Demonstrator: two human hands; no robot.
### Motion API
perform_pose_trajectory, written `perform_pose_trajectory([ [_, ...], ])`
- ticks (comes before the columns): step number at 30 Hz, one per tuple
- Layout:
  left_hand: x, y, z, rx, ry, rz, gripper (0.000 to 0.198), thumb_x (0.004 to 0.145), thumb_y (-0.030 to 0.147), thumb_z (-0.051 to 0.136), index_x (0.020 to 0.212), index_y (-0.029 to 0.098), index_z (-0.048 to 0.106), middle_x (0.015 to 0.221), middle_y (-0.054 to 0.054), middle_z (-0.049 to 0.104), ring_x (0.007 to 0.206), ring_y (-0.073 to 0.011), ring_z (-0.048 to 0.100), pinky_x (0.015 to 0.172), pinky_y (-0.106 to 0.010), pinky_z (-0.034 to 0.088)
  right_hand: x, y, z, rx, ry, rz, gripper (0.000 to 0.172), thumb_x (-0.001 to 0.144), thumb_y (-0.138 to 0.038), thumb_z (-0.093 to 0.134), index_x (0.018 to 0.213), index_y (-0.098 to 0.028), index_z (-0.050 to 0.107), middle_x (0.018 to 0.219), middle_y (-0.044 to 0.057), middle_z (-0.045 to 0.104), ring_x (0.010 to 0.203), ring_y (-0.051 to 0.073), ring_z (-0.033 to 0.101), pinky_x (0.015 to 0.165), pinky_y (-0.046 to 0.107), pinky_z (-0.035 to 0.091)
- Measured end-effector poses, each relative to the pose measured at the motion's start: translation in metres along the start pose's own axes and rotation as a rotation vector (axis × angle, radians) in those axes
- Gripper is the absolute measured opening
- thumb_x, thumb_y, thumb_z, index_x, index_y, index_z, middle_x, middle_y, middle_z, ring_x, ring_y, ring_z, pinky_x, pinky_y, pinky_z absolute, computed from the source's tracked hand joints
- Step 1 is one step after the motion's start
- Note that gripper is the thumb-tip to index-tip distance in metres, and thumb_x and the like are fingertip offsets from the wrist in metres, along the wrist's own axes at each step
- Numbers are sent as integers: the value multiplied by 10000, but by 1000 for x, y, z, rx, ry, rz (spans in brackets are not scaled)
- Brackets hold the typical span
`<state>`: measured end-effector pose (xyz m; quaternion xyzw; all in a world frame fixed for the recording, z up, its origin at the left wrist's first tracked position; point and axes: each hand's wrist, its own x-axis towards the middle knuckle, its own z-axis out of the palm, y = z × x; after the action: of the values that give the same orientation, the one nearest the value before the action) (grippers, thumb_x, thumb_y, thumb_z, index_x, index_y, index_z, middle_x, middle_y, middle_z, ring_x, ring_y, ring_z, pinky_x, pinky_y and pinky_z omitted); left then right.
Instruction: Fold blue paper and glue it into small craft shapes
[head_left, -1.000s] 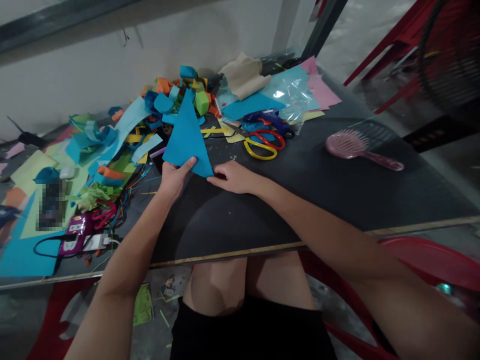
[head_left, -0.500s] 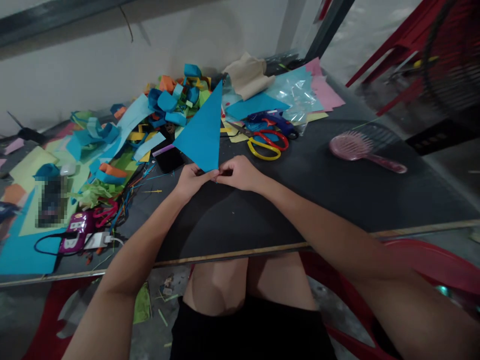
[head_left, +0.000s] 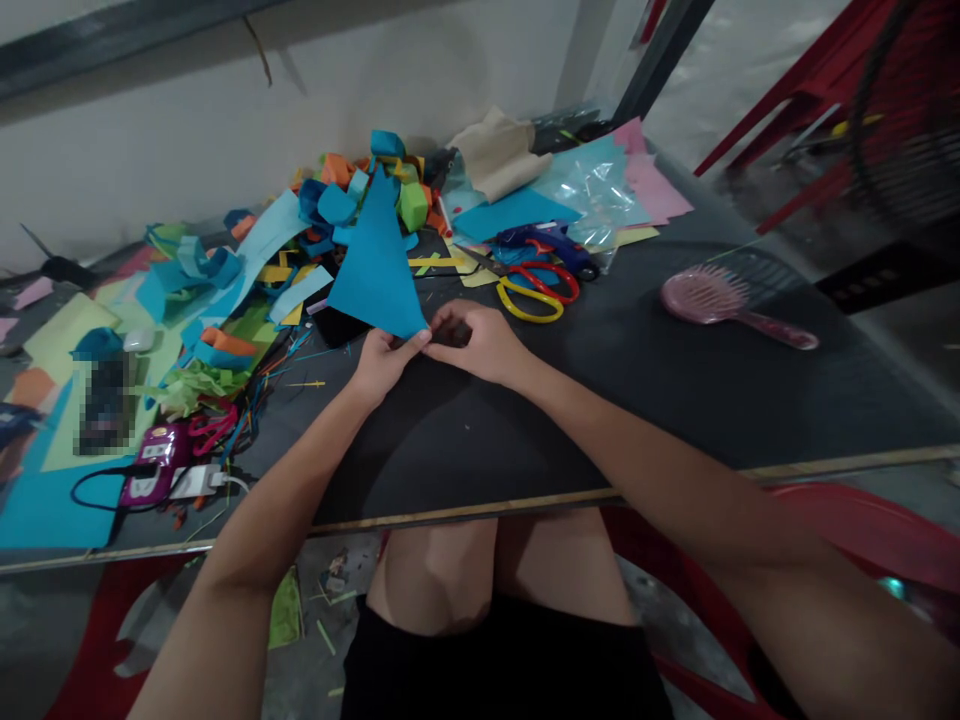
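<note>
Where fingers (head_left: 412,346) meet, blue paper (head_left: 377,268) has its corner

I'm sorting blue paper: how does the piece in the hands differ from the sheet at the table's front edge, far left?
The held piece is gripped near one corner; the front-edge sheet lies flat on the table. The held piece looks triangular, while the front-edge sheet shows a squarish corner. Both are blue.
</note>
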<state>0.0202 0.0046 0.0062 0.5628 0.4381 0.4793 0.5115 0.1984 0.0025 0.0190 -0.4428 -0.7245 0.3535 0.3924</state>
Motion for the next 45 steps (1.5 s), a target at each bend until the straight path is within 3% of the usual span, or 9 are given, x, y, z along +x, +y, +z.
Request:
perform_pose_trajectory([
  [3,2,-1,-2,37,6,-12,439,649,582,805,718,162,699,673,-8,676,587,-95,550,575,-223,440,0,6,1,107,97,-55,414,741,-437,707,1061,-193,610,1210,123,590,956,195,590,644,271,453],
  [7,0,-1,-2,74,-57,-10,382,684,502,818,669,148,677,632,-22,678,564,-100,565,570,-229,443,1,8,1,187,51,-47,375,771,-510,714,988,-204,709,1267,107,579,976,192,611,679,287,492],
  [10,-1,-1,0,31,-66,-24,366,672,474,835,731,143,690,660,-32,706,597,-115,617,628,-244,487,1,5,3,241,72,-43,333,774,-526,720,820,-199,763,1171,94,648,967,202,639,709,303,524],
  [14,-1,3,2,25,-111,-34,391,667,475,833,831,138,720,722,-38,738,671,-126,664,678,-242,506,-1,2,9,251,198,-63,319,760,-517,743,636,-223,758,876,68,694,935,211,643,767,332,548],
  [17,-2,6,2,49,-129,-50,396,678,481,822,837,129,736,774,-59,760,674,-121,661,658,-231,494,0,6,13,332,244,-38,286,718,-493,785,630,-222,764,767,50,655,779,182,632,671,329,539],
  [19,-2,8,2,60,-140,-42,391,693,489,810,820,125,745,798,-73,767,672,-116,653,645,-224,485,2,9,15,384,263,-8,268,700,-482,799,647,-220,769,764,42,643,737,171,621,643,328,524],
  [25,-4,8,0,116,-169,-41,417,706,538,788,775,127,768,743,-72,760,568,-84,576,545,-205,417,5,12,12,381,381,-25,173,731,-423,783,675,-260,775,755,14,655,800,175,626,788,368,507],
  [36,-2,8,-5,171,-238,-27,361,708,495,792,812,149,785,807,-82,781,738,-160,701,720,-264,529,12,16,-1,492,549,1,153,684,-399,817,652,-265,752,732,0,623,819,172,600,807,380,510],
  [45,-1,9,-10,326,-309,-40,302,735,443,785,744,141,783,665,-58,734,578,-125,614,489,-214,397,23,33,-18,511,704,-14,271,671,-491,820,736,-238,749,812,9,635,907,177,632,881,379,540],
])
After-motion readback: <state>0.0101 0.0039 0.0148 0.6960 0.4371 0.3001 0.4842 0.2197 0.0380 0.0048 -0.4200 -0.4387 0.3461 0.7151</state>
